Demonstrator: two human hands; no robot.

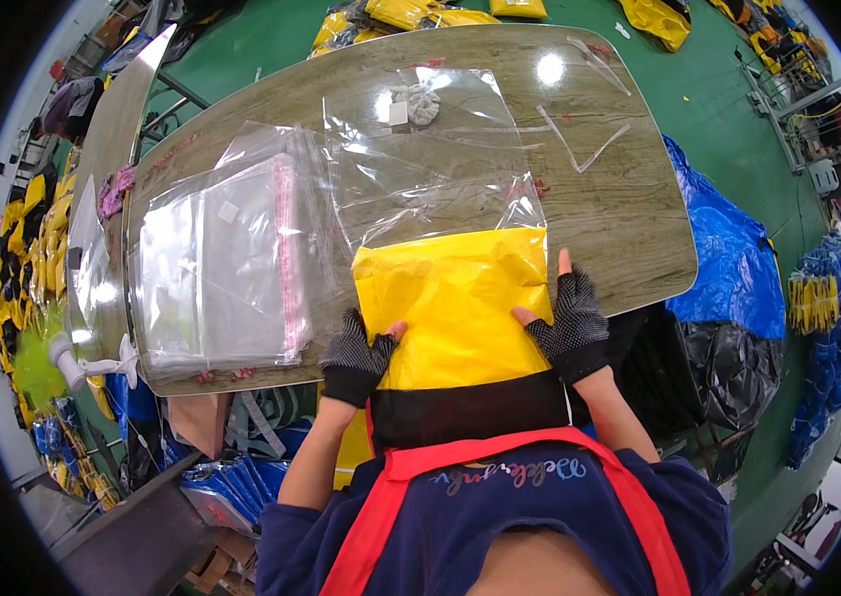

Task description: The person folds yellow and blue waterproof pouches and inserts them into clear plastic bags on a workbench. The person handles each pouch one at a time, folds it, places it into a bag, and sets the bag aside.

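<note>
Steadying a flat, shiny yellow-and-black packet (455,308) between well-parted left hand (356,356) and right hand (574,326), clamping unclear; apparently loading a clear plastic bag (410,184), next calling for level pushing.

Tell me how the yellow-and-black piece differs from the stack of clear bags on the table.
The yellow-and-black piece is opaque; the stack of clear bags is see-through, with a pinkish-red band near its right side. The piece reaches past the near edge of the table, while the stack lies on top. Both hands, left hand and right hand, touch the piece; the stack lies left of them.
</note>
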